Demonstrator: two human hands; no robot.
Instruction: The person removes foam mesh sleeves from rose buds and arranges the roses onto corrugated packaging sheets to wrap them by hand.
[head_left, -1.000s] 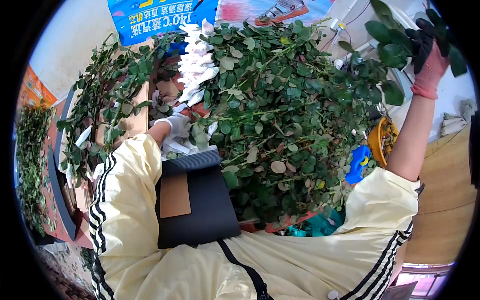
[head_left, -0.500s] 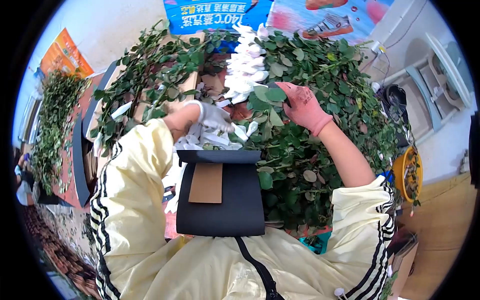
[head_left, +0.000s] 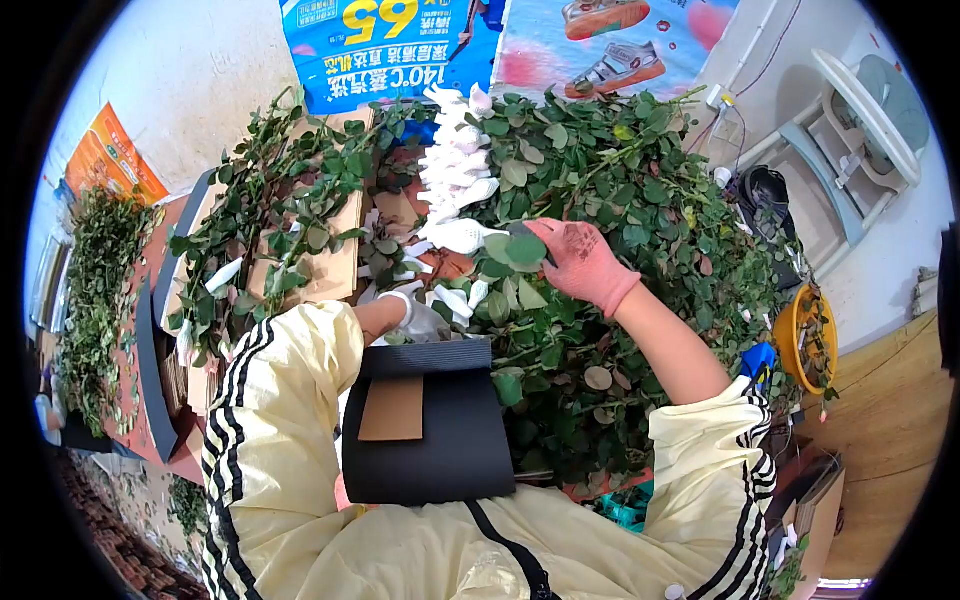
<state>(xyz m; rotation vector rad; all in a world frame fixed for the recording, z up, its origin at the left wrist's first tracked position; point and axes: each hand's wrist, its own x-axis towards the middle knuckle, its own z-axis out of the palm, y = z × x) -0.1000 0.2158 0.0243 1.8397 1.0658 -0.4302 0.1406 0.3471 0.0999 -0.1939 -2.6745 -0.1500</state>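
Note:
My right hand [head_left: 585,265], in a pink glove, is closed at the near end of the row of white-sleeved flower buds [head_left: 458,180]. Between its thumb and fingers is a leafy stem [head_left: 520,252], its leaves hanging to the left. The nearest white-sleeved bud [head_left: 462,236] lies just left of those leaves; whether it belongs to that stem I cannot tell. My left hand [head_left: 425,322], in a white glove, is low over the white sleeves [head_left: 455,303]. The upper edge of a black board [head_left: 430,460] covers its fingers.
Leafy stems [head_left: 640,190] are heaped on the right side, and more leafy stems [head_left: 300,180] lie over cardboard [head_left: 345,240] on the left. A cardboard piece [head_left: 393,408] sits on the black board. A yellow basket [head_left: 803,340] and a white plastic chair [head_left: 850,150] stand at right.
The view has tilted upward. My left hand has come down toward the board, and its fingers are now hidden. The right hand still pinches the stem near the bud row.

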